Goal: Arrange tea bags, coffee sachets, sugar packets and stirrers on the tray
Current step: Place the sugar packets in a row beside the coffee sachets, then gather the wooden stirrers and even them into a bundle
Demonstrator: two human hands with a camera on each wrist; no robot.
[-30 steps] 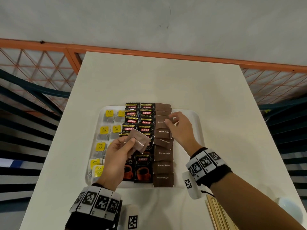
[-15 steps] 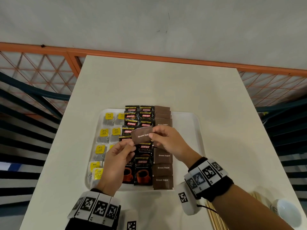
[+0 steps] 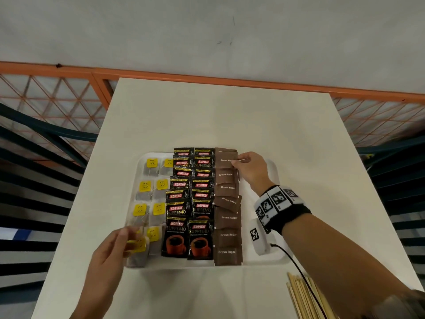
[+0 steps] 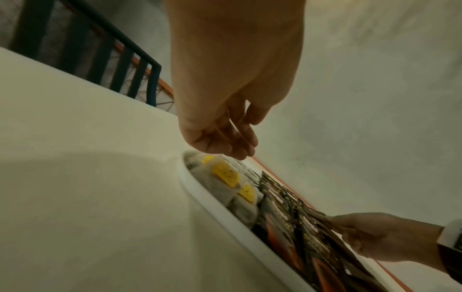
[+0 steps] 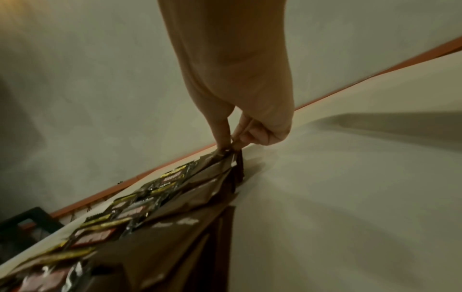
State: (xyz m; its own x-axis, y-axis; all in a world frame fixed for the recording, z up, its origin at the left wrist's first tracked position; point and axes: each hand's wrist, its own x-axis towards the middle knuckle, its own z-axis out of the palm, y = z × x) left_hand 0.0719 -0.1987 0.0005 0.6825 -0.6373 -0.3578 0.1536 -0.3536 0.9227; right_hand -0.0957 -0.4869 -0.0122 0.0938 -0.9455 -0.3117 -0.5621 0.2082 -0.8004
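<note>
Sugar packets [image 3: 227, 217] formed 1 overlapping brown column, each printed "Brown Sugar", along the right side of the filled area of the white tray [image 3: 274, 261]. Coffee sachets [image 3: 189, 203], black with red KOPIKO labels, occupied 2 columns at the centre. Tea bags [image 3: 149, 187] with yellow tags lay in 2 columns at the left. Stirrers [image 3: 303, 298], pale wooden sticks, lay off the tray on the table [image 3: 207, 116] at the near right.

Right hand [image 3: 251, 171] pinched the right edge of a sugar packet [image 3: 226, 160] at the far end of the brown column, thumb and forefinger clamped on it in the right wrist view [image 5: 231, 156]. Left hand [image 3: 108, 261] hovered over the near left tea bag [image 3: 136, 252], fingers loosely curled and slightly apart, holding nothing in the left wrist view [image 4: 225, 138].

Compared with 0.5 s before, the packet held by both hands above the tray centre had gone to the far end of the column. The left hand had let go and withdrawn to the near left corner.
</note>
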